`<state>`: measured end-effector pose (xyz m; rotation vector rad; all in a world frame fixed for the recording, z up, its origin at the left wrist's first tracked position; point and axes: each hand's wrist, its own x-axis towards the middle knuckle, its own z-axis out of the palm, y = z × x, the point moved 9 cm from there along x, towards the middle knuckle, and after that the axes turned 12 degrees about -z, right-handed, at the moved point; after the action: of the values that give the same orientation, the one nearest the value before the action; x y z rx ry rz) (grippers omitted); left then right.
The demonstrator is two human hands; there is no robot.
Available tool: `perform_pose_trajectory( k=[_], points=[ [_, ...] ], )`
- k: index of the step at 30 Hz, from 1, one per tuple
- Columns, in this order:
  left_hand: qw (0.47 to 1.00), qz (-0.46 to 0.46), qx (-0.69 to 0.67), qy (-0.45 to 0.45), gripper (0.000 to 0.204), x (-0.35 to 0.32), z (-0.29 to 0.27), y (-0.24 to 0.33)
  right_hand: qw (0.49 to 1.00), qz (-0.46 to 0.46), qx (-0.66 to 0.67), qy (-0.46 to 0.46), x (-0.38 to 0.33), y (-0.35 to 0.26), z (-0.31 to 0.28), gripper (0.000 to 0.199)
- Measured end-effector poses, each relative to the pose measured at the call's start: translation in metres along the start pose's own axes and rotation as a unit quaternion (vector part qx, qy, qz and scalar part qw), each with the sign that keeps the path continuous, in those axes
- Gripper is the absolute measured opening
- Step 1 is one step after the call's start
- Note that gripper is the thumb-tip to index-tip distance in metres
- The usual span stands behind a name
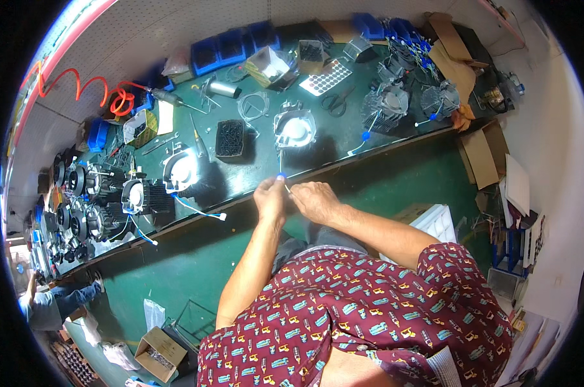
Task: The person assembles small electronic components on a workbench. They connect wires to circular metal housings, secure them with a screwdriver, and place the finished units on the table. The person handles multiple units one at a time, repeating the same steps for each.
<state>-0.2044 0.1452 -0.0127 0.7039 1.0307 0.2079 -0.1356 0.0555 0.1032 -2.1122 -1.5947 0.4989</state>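
The left hand [270, 197] and the right hand [315, 200] meet just in front of the edge of the green surface [343, 132]. Both hands pinch a thin white wire [282, 177] between the fingertips; the grip of each hand is closed on it. The wire goes up from the grip, past a small blue connector [280, 175] just above the left fingertips, to a round lamp housing [294, 128] that lies on the surface beyond the hands. A second lamp housing [179, 169] lies well to the left of the grip, and a black finned block [230, 138] is between the two housings.
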Motion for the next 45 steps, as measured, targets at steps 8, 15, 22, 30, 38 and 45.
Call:
perform_pose_trajectory(
  k=[8, 15, 22, 30, 38, 45],
  points=[
    [0.988, -0.084, -0.116, -0.057, 0.014, 0.059, 0.017, 0.004, 0.985, -0.123, 0.058, -0.108, 0.011, 0.001, -0.008, 0.023],
    [0.993, -0.037, -0.093, -0.066, 0.023, 0.046, 0.025, 0.012, 0.956, -0.125, 0.127, -0.231, 0.044, 0.029, -0.068, 0.033],
    [0.997, -0.006, -0.048, 0.066, 0.024, 0.031, 0.02, 0.01, 0.941, -0.156, 0.16, 0.254, 0.154, 0.148, -0.117, 0.057],
    [0.99, 0.034, -0.101, 0.097, 0.013, 0.021, 0.026, -0.002, 0.954, -0.106, 0.264, 0.093, 0.183, 0.174, -0.026, 0.045],
    [0.997, 0.013, -0.049, 0.055, 0.01, 0.028, 0.027, 0.002, 0.948, -0.132, 0.253, 0.14, 0.178, 0.17, -0.039, 0.037],
    [0.99, 0.03, -0.078, 0.112, 0.022, 0.027, 0.029, 0.011, 0.951, -0.07, 0.269, 0.135, 0.185, 0.178, -0.034, 0.035]
  ],
)
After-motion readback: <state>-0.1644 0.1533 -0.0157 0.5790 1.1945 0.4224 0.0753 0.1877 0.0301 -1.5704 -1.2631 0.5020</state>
